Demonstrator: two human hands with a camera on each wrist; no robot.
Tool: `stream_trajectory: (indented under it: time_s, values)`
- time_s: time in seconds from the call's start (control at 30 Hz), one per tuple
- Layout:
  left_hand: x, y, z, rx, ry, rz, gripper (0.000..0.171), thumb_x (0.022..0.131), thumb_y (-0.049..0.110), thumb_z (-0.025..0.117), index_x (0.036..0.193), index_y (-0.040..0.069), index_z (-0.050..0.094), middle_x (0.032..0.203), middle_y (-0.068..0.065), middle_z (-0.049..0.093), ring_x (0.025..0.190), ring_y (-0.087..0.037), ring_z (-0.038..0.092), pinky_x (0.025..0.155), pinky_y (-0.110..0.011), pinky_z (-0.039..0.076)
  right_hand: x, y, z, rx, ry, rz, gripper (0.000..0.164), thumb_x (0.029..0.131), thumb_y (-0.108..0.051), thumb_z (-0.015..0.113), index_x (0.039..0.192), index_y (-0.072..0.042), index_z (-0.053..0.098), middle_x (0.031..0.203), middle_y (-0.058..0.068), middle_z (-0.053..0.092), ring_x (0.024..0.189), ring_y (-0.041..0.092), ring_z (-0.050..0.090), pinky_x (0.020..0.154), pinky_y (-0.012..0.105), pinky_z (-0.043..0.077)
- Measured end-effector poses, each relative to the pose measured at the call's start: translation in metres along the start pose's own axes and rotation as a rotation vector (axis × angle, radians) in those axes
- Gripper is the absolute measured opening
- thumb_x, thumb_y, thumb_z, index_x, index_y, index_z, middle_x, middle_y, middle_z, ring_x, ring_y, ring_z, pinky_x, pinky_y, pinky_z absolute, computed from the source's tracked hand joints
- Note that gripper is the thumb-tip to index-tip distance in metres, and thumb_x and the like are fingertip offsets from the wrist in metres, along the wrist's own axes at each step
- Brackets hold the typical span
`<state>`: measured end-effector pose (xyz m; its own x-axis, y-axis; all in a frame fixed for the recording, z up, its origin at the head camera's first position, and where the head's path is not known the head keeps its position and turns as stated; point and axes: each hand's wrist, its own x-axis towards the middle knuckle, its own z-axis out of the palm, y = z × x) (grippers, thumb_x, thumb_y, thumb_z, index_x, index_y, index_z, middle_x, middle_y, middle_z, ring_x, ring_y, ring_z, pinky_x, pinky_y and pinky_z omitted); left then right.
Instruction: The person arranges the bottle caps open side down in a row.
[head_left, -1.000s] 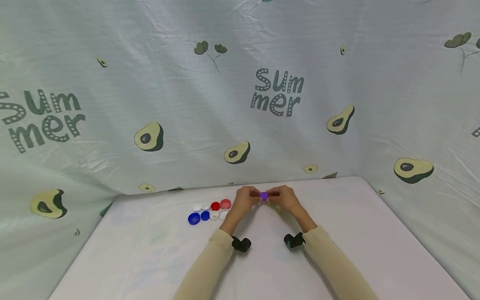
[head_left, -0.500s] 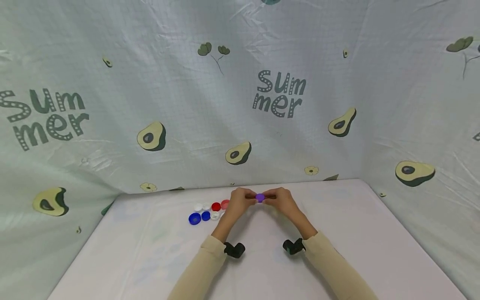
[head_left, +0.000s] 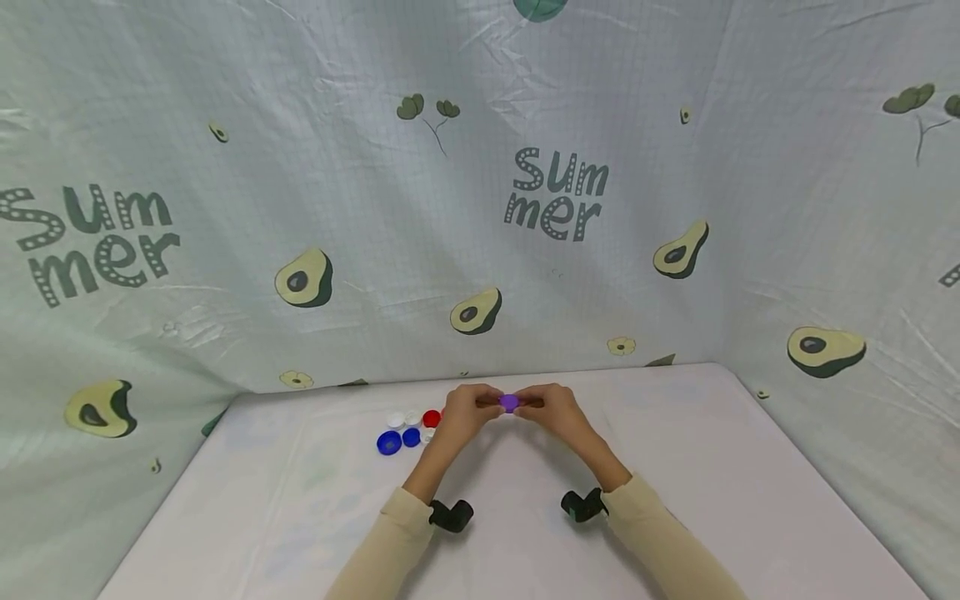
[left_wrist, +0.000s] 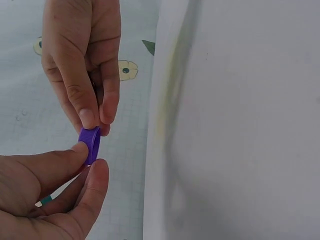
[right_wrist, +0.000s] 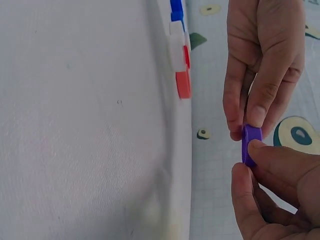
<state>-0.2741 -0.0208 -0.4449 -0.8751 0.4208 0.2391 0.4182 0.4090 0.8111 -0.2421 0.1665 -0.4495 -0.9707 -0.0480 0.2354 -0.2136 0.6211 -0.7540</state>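
A small ribbed purple bottle cap (head_left: pixel 509 403) is held above the table's far part, between both hands. My left hand (head_left: pixel 466 414) pinches one side of it between thumb and fingers, as the left wrist view shows from close up, with the cap (left_wrist: pixel 90 145) tilted on edge. From the other side my right hand (head_left: pixel 553 412) pinches the same cap (right_wrist: pixel 251 145) with thumb and fingertips. The hollow inner side of the cap shows partly in the left wrist view.
Left of my left hand lie several caps: a large blue cap (head_left: pixel 389 442), a smaller blue cap (head_left: pixel 411 437), a red cap (head_left: pixel 431 418) and white caps (head_left: pixel 395 420). My left hand partly hides the group. Behind the white table (head_left: pixel 300 500) hangs a printed curtain (head_left: pixel 375 208).
Both hands have drifted left together with the purple cap between them. The left hand and forearm now cover more of the caps on the table.
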Motion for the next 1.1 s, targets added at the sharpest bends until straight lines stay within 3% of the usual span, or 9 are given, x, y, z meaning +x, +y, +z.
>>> stream_trajectory:
  time_s: [0.23,0.43,0.67,0.8,0.93,1.1]
  values:
    - [-0.007,-0.004,-0.009,-0.01,-0.001,0.062,0.019,0.092,0.004,0.074,0.11,-0.001,0.075,0.104,-0.014,0.076,0.094,-0.025,0.074,0.083,-0.033,0.061,-0.003,-0.003,0.008,0.032,0.016,-0.019,0.022,0.09,-0.012,0.078,0.11,-0.004,0.077,0.095,0.004,0.076,0.085,0.015,0.071,0.077,0.031,0.06]
    - [-0.014,-0.002,-0.018,-0.009,0.018,0.079,0.018,0.091,0.005,0.075,0.108,-0.001,0.075,0.103,-0.014,0.076,0.094,-0.026,0.074,0.081,-0.032,0.061,-0.007,-0.007,0.015,0.089,0.068,-0.106,0.025,0.089,-0.009,0.079,0.113,-0.005,0.073,0.106,0.008,0.075,0.094,0.023,0.072,0.084,0.034,0.06]
    - [-0.021,0.001,-0.026,-0.094,0.079,0.026,0.02,0.093,0.006,0.074,0.11,-0.002,0.066,0.103,-0.016,0.075,0.096,-0.029,0.074,0.082,-0.033,0.061,-0.008,-0.014,0.021,0.158,0.117,-0.206,0.018,0.089,-0.009,0.078,0.106,-0.009,0.073,0.105,0.004,0.075,0.098,0.021,0.073,0.089,0.032,0.059]
    - [-0.025,0.001,-0.03,-0.152,0.109,-0.002,0.018,0.094,0.007,0.073,0.103,0.001,0.059,0.096,-0.014,0.075,0.089,-0.026,0.074,0.079,-0.033,0.061,-0.006,-0.016,0.025,0.182,0.133,-0.244,0.015,0.089,-0.009,0.077,0.104,-0.009,0.073,0.104,0.003,0.075,0.098,0.019,0.072,0.087,0.028,0.059]
    - [-0.027,0.0,-0.033,-0.146,0.13,0.028,0.012,0.095,0.008,0.071,0.097,0.004,0.061,0.091,-0.009,0.075,0.084,-0.02,0.072,0.076,-0.03,0.059,-0.005,-0.019,0.028,0.21,0.14,-0.268,0.014,0.089,-0.007,0.077,0.102,-0.008,0.073,0.103,0.003,0.074,0.099,0.019,0.072,0.087,0.026,0.058]
    - [-0.028,-0.001,-0.036,-0.136,0.134,0.076,0.008,0.096,0.008,0.07,0.1,0.004,0.065,0.095,-0.01,0.074,0.087,-0.021,0.072,0.076,-0.027,0.06,-0.005,-0.022,0.03,0.201,0.169,-0.335,0.013,0.089,-0.006,0.077,0.101,-0.008,0.073,0.104,0.005,0.074,0.098,0.021,0.073,0.085,0.027,0.059]
